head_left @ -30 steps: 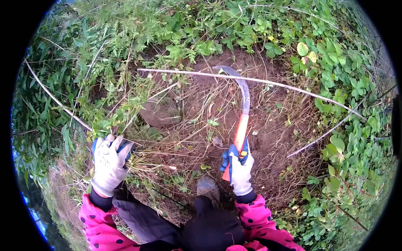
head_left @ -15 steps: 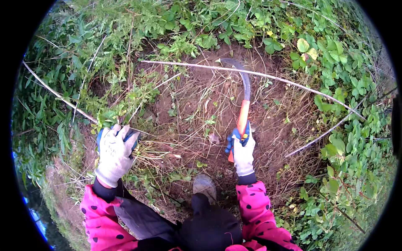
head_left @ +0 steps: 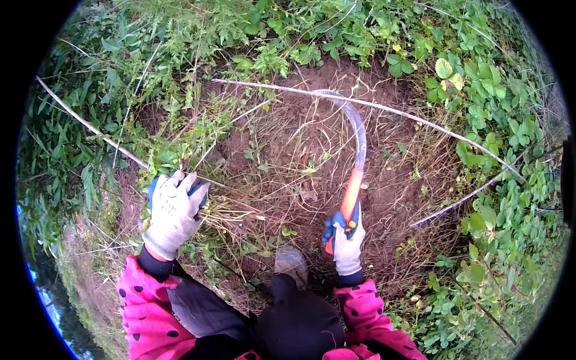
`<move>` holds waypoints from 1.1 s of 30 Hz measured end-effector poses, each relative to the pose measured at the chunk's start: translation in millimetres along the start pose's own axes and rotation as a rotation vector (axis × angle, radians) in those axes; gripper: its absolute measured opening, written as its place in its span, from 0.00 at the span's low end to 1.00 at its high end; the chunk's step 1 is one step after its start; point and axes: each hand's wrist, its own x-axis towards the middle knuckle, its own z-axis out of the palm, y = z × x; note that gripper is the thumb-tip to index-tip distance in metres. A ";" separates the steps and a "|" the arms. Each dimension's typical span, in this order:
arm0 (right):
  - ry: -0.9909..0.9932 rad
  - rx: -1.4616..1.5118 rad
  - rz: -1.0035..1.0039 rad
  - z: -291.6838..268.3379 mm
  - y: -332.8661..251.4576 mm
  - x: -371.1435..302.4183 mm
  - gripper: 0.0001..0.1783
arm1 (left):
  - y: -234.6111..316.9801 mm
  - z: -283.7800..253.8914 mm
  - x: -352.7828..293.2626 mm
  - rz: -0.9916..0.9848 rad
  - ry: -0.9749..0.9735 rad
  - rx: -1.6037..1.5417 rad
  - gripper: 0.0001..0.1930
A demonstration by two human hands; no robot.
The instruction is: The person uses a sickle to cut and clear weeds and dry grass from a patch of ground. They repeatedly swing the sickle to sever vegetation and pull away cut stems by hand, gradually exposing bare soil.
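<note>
Clasped the orange-handled sickle (head_left: 360,144) in the right hand (head_left: 346,240), with fingers wrapped around the lower part of its handle (head_left: 351,195) and its blade pointing away up the view, hooking leftward at the tip. Found the sickle right of middle, over a patch of brown soil (head_left: 390,195) strewn with dry litter (head_left: 279,153); could not tell about contact between blade and soil. Saw a long pale stem (head_left: 414,118) crossing the blade near its tip, with no clear sign of touching.

Rested the left hand (head_left: 174,210), fingers curled, on a bunch of thin stalks (head_left: 234,214), with pale ends fanning out rightward; could not tell, with fingertips hidden, about a firm clamp. Had the hands well apart, with a shoe (head_left: 291,264) between.

Judged the sickle stiff and fairly light, probably weightier toward the blade. Reckoned on a smooth handle, best taken low and well back from the curved edge, with the gloves (head_left: 168,225) likely helping against slipping. Judged the stalks light, bendable and easily snapped, best gathered tightly near the pale ends.
</note>
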 end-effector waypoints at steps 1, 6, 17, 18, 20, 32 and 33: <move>-0.015 -0.027 -0.001 12.6 -8.5 27.7 0.32 | -0.2 -3.0 -1.5 0.002 0.003 0.010 0.28; -0.088 -0.114 0.059 12.9 14.4 36.9 0.34 | 8.0 -7.2 7.5 0.018 0.021 0.019 0.28; -0.104 -0.540 -0.135 -24.2 6.0 -60.3 0.34 | 28.5 52.8 3.8 0.082 -0.160 -0.027 0.23; -0.156 -0.507 -0.192 -13.3 -6.5 -47.8 0.34 | 33.2 66.0 1.8 0.096 -0.214 -0.027 0.21; -0.244 -0.505 -0.256 -10.7 2.4 -16.3 0.36 | 39.2 83.6 -6.3 0.112 -0.278 -0.020 0.17; -0.355 -1.347 -0.817 45.6 -38.0 30.8 0.33 | 70.2 135.3 -37.0 -0.169 -0.149 -0.080 0.07; -0.416 -1.238 -0.814 63.4 -50.4 35.9 0.33 | 72.9 137.8 -37.2 -0.206 -0.167 -0.112 0.07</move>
